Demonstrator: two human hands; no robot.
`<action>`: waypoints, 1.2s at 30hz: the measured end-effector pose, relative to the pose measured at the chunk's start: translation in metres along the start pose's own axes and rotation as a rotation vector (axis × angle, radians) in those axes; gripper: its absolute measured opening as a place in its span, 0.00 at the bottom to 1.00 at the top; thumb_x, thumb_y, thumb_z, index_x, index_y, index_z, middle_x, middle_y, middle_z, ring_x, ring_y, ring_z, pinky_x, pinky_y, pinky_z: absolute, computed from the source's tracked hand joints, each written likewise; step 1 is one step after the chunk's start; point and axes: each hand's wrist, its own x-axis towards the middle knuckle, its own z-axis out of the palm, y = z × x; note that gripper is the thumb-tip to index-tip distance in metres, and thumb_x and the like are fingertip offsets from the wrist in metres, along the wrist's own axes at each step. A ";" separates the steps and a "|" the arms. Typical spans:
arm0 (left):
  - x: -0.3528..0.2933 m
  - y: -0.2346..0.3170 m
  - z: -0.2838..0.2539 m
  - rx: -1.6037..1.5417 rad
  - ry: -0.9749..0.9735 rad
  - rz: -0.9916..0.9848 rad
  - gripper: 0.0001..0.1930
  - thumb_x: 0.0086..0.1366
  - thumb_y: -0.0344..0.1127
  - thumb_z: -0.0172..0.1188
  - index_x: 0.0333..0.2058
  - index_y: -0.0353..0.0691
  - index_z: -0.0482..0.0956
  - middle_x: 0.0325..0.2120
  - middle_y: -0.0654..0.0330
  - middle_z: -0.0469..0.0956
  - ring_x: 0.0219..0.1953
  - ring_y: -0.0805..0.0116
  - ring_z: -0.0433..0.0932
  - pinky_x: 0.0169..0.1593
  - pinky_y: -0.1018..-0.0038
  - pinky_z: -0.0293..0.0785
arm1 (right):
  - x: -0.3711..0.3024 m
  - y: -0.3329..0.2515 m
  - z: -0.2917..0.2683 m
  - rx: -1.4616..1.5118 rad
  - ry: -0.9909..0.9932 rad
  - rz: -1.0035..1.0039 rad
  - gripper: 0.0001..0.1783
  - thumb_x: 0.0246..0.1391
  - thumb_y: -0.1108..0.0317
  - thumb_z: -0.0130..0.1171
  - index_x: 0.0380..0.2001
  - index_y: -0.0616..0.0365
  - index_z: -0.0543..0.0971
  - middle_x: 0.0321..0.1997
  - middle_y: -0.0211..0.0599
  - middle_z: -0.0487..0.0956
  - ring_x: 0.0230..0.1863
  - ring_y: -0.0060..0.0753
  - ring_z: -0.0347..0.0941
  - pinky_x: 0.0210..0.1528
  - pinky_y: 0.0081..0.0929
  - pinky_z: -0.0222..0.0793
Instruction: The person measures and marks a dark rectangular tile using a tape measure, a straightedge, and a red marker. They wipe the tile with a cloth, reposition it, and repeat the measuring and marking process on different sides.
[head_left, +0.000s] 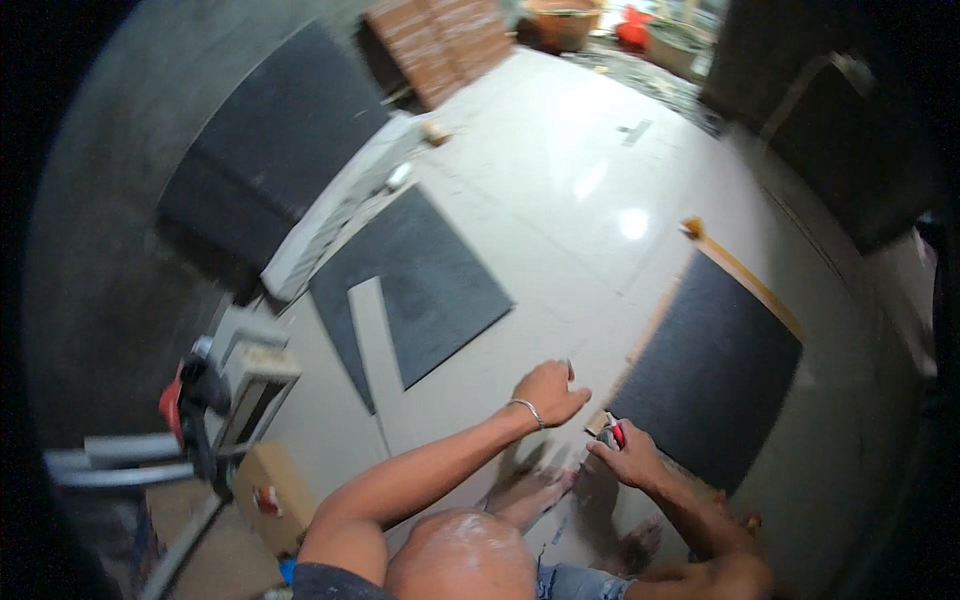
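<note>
My right hand point(632, 462) is closed around a small red-and-dark hand tool point(617, 433), whose exact kind is hard to make out. It rests by the near-left corner of a dark rectangular tile point(715, 365) lying on the floor. A thin light-brown strip point(655, 325) runs along the tile's left edge, and a yellowish strip point(752, 278) along its far edge. Left of that corner, my left hand point(550, 392), with a silver bracelet point(526, 408) at its wrist, hovers over the floor. Its fingers are curled; whatever they may hold is hidden.
Further left lies another dark tile point(440, 270) with a pale strip point(374, 335) across it. More dark panels point(290, 130) lean against the wall. A cardboard box point(275, 500) and a red-and-black machine point(195, 395) stand at near left. Reddish-brown patterned panels point(440, 45) and an orange basin point(562, 25) are far off.
</note>
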 end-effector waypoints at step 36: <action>0.089 0.077 -0.118 0.429 0.517 0.553 0.13 0.67 0.43 0.69 0.49 0.61 0.90 0.66 0.34 0.66 0.70 0.39 0.64 0.71 0.56 0.61 | -0.067 -0.054 -0.097 0.167 0.068 -0.071 0.31 0.57 0.39 0.67 0.35 0.62 0.82 0.28 0.46 0.82 0.30 0.41 0.79 0.39 0.44 0.74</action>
